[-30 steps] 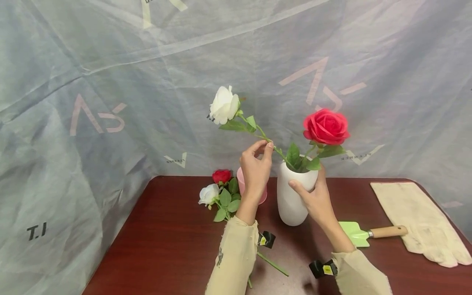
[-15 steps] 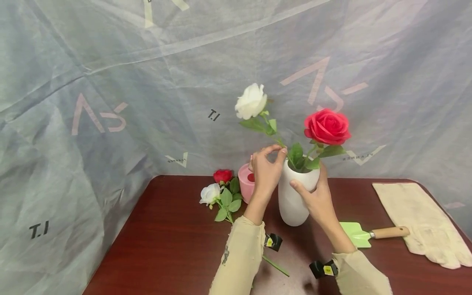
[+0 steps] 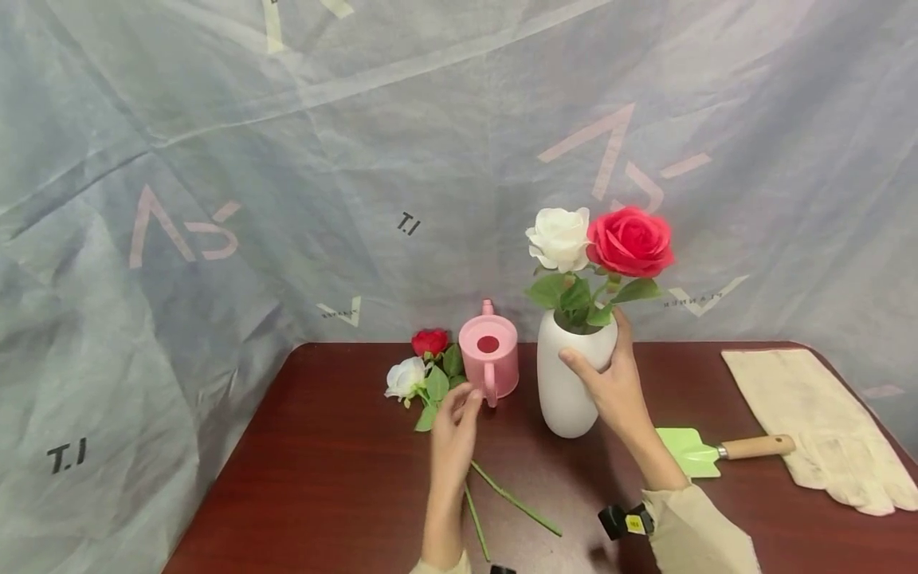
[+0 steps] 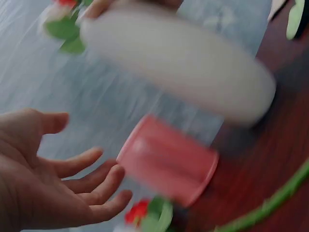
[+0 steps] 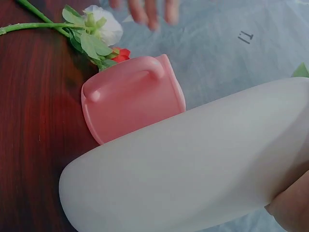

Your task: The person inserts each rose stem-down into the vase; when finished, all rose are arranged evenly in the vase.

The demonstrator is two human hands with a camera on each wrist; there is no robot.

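Observation:
A white vase (image 3: 568,387) stands upright on the table, tilted slightly if at all. My right hand (image 3: 610,383) grips its upper side, thumb on the front. From the vase's mouth rise a white rose (image 3: 559,239) and a larger red rose (image 3: 631,241), side by side. My left hand (image 3: 455,434) hangs with loosely bent fingers over the stems of two other roses; the left wrist view shows nothing in its fingers. Those are a white rose (image 3: 406,378) and a red rose (image 3: 430,342), lying on the table with green stems toward me.
A pink watering can (image 3: 490,359) stands between the lying roses and the vase. To the right lie a green trowel (image 3: 688,453) with a wooden handle and cream gloves (image 3: 825,430). A grey sheet (image 3: 358,159) hangs behind the dark red table (image 3: 323,478).
The white rose's stem went down into the vase, and its bloom moved right beside the red one. My left hand let go and moved down and left. My right hand stayed on the vase.

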